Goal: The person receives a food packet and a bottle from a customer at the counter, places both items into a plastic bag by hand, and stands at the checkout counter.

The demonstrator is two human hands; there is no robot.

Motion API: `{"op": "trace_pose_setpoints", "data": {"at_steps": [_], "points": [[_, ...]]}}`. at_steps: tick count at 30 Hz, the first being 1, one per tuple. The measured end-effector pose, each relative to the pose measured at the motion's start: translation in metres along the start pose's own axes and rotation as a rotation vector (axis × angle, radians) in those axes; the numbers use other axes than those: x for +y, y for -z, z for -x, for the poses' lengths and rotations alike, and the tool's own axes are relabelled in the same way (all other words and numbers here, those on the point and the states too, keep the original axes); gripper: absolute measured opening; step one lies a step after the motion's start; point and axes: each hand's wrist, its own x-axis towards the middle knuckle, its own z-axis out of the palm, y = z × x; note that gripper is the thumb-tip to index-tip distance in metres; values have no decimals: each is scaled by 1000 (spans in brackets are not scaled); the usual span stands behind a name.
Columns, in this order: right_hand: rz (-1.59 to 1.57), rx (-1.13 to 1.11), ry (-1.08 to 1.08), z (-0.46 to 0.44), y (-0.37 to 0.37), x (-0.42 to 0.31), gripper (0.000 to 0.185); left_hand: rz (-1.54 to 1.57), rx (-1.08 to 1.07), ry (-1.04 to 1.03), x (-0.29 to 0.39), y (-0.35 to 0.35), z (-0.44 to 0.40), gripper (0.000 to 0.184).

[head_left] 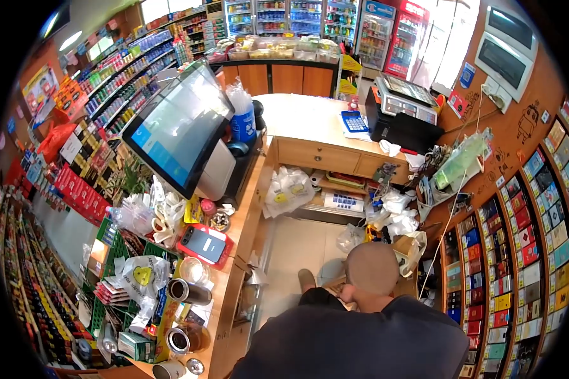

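A: Posture?

B: A person in a dark top [360, 338] is leaning forward, the head [373, 266] bowing over the floor [306, 240] between the counters. One shoe [306, 279] is showing to the left.

A: Hands?

B: Neither hand is showing; I cannot tell whether they are spreading wide, narrowing or holding anything.

A: Nearest items?

B: A clear plastic bag [349, 239] is lying just beyond the head, near the back counter's [297, 110] open underside. White bags [399, 213] are bunching below that counter's right corner. A cream bag [413, 254] is sitting just right of the head.

A: Surfaces?

B: A blue calculator [354, 121] is resting near the back counter's front edge; a black printer [406, 129] is occupying its right corner. Along the left counter's [222, 303] inner edge, a phone [202, 244] is lying on a red item [223, 258], and a dark tumbler [199, 294] is standing nearer the viewer. A monitor [180, 129] is standing toward the far end.
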Motion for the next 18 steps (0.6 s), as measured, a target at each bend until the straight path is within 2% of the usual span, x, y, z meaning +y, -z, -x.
{"op": "trace_pose_setpoints", "data": {"at_steps": [2,4,5,7,10,13,15,18], "points": [[-219,188,-57,-7,1,5,38,-8,-9,-10,12,0,-4,26],[-248,21,-54,17,44,-17,53,-19,-14,-29,29,0,-11,26],[-240,16,-43,1,43,-6,54,-26,-15,-37,39,-1,-14,26],[-277,18,-65,-9,53,1,51,-46,-16,-56,63,-2,-20,26],[-175,115,-35,-87,21,57,49,-83,-9,-102,117,-4,-30,26],[-137,9,-11,-121,42,91,45,-148,-7,-154,178,-9,-44,26],[-247,15,-46,-157,38,130,46,-210,-15,-193,226,-10,-54,26],[-309,46,-37,-149,60,140,45,-330,-44,-263,296,-17,-73,26]]}}
